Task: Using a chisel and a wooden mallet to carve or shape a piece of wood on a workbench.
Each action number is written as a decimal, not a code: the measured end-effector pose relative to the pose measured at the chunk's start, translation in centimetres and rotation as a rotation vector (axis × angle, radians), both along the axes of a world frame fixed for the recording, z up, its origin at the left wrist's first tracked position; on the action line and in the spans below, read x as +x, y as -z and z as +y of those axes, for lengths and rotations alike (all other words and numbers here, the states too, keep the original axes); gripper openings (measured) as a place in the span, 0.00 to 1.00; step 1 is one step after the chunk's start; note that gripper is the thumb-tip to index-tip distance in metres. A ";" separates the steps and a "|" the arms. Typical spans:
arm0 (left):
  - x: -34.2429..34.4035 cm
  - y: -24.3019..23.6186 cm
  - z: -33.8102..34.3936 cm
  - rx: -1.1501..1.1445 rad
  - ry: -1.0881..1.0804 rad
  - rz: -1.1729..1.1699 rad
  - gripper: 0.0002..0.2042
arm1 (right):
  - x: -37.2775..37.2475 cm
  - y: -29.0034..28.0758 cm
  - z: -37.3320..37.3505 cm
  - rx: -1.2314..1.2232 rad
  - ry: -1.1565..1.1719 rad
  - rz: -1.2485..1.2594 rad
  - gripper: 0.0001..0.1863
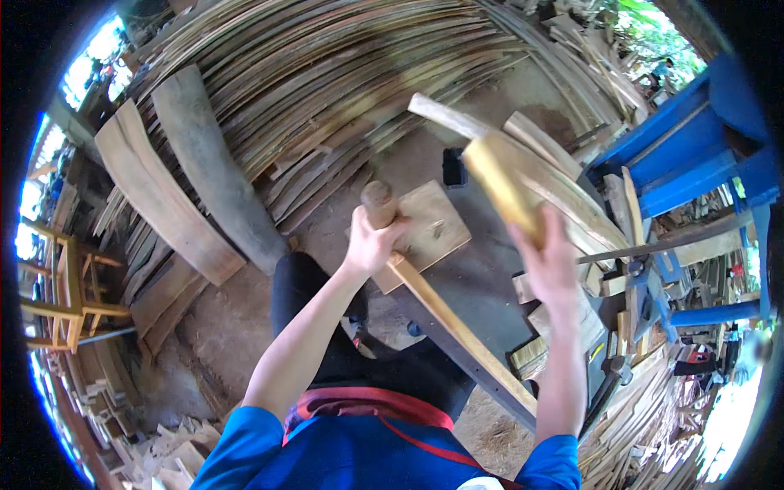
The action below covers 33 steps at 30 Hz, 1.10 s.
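Note:
My left hand point(374, 241) is closed around a thick round wooden handle point(378, 204), like a chisel's, standing with its blunt top up. Its lower end is hidden by my fingers. Beneath that hand, a long narrow wooden bar point(457, 327) runs along the near edge of the grey work surface. A square piece of board point(437, 222) lies just beyond. In my right hand point(549, 263), raised to the right and smeared by motion, is a yellowish wooden block point(496, 175). The block is apart from the handle.
Wood pieces point(563, 184) lie on the right of the grey work surface point(482, 282), beside blue machinery point(678, 163). A small black box point(454, 167) sits at its far side. Stacked planks point(327, 90) fill the back. Two wide boards point(167, 192) lean at left, near a wooden chair point(69, 286).

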State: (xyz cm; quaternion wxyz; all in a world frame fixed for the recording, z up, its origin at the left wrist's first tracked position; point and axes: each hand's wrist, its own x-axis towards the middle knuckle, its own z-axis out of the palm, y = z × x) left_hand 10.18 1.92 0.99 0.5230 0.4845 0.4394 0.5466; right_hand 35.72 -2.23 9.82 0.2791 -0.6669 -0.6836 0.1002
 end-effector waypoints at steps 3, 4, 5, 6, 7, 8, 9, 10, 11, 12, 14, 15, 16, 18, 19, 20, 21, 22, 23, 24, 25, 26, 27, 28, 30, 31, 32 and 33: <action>0.7 -0.2 0.3 0.039 0.034 0.059 0.06 | -2.7 -6.2 -1.7 0.232 -0.107 0.376 0.24; 0.9 -0.3 0.7 0.045 0.042 0.068 0.06 | -3.5 -7.3 -2.0 0.229 -0.154 0.525 0.26; 0.7 -0.3 0.7 0.042 0.043 0.066 0.06 | -3.7 -7.0 -2.4 0.185 -0.243 0.458 0.28; 0.5 -0.2 0.6 -0.016 0.047 0.027 0.07 | -4.0 -6.6 -2.7 0.144 -0.333 0.392 0.30; 0.5 -0.2 0.6 -0.074 0.053 -0.012 0.08 | -4.9 -6.3 -2.4 0.166 -0.393 0.280 0.31; 0.8 -0.3 0.7 -0.050 0.080 -0.166 0.07 | -4.9 -7.3 -2.3 0.099 -0.477 -0.073 0.29; 0.7 0.1 0.6 -0.059 0.083 -0.174 0.07 | -5.3 -7.9 -2.5 -0.022 -0.434 -0.197 0.28; 0.7 0.6 0.7 -0.009 0.082 -0.152 0.07 | -5.6 -8.6 -2.7 -0.143 -0.389 -0.321 0.28; 0.7 1.1 0.8 0.040 0.081 -0.130 0.08 | -5.9 -9.2 -2.4 -0.052 -0.454 -0.136 0.27; 0.3 1.4 0.6 0.092 0.061 -0.099 0.09 | -6.3 -9.8 -1.9 0.043 -0.535 0.059 0.26; 0.3 0.1 0.0 0.042 0.083 0.057 0.11 | -7.4 -11.3 -2.1 0.254 -0.455 0.326 0.23; 0.4 0.3 0.3 0.009 0.092 0.031 0.11 | -7.3 -10.5 -1.7 0.233 -0.472 0.223 0.23; 0.7 0.4 0.5 0.082 0.091 -0.064 0.10 | -7.2 -9.8 -1.3 0.209 -0.489 0.121 0.24; 1.1 0.5 0.1 0.082 0.061 -0.134 0.09 | -7.4 -9.1 -1.2 -0.133 -0.347 -0.438 0.29; 0.9 0.8 0.4 0.053 0.072 -0.102 0.09 | -7.0 -9.4 -0.9 -0.072 -0.388 -0.361 0.27; 0.5 0.8 0.6 0.002 0.079 -0.079 0.09 | -6.5 -10.0 -0.5 -0.012 -0.430 -0.282 0.26; 0.5 0.3 0.3 -0.011 0.078 -0.043 0.10 | -6.4 -10.8 -0.8 0.035 -0.484 -0.068 0.22; 0.4 -0.2 -0.1 -0.026 0.076 -0.006 0.10 | -6.6 -11.4 -1.0 0.112 -0.502 0.190 0.20; -0.1 0.4 0.3 -0.012 0.084 0.088 0.09 | -7.0 -10.1 -0.8 0.194 -0.483 0.259 0.22; 1.1 0.3 0.3 -0.010 0.100 0.083 0.09 | -7.3 -9.3 -0.9 0.286 -0.439 0.316 0.25; 2.4 0.1 0.3 0.188 -0.044 -0.077 0.08 | -7.8 -9.6 -1.2 0.053 -0.433 -0.051 0.23; 3.0 0.0 0.3 0.386 -0.188 -0.238 0.07 | -8.1 -10.1 -1.7 -0.183 -0.413 -0.416 0.21; 2.7 0.0 -0.1 0.265 -0.208 -0.184 0.06 | -7.8 -9.5 -1.8 -0.152 -0.441 -0.435 0.22; 2.3 -0.1 -0.1 0.265 -0.207 -0.177 0.06 | -7.4 -9.7 -1.7 -0.151 -0.441 -0.427 0.22; 1.3 -0.3 -0.6 0.108 0.008 -0.046 0.06 | -6.9 -10.8 -1.7 0.101 -0.548 0.021 0.21; 0.7 0.5 0.3 0.100 0.107 0.015 0.06 | -7.4 -10.8 -1.5 0.254 -0.505 0.211 0.19; 0.4 0.8 -0.1 0.053 0.103 0.031 0.05 | -7.6 -10.4 -1.8 0.205 -0.416 0.189 0.18; 1.3 0.1 -0.5 0.198 0.027 -0.064 0.04 | -7.6 -10.0 -2.0 0.036 -0.404 -0.044 0.18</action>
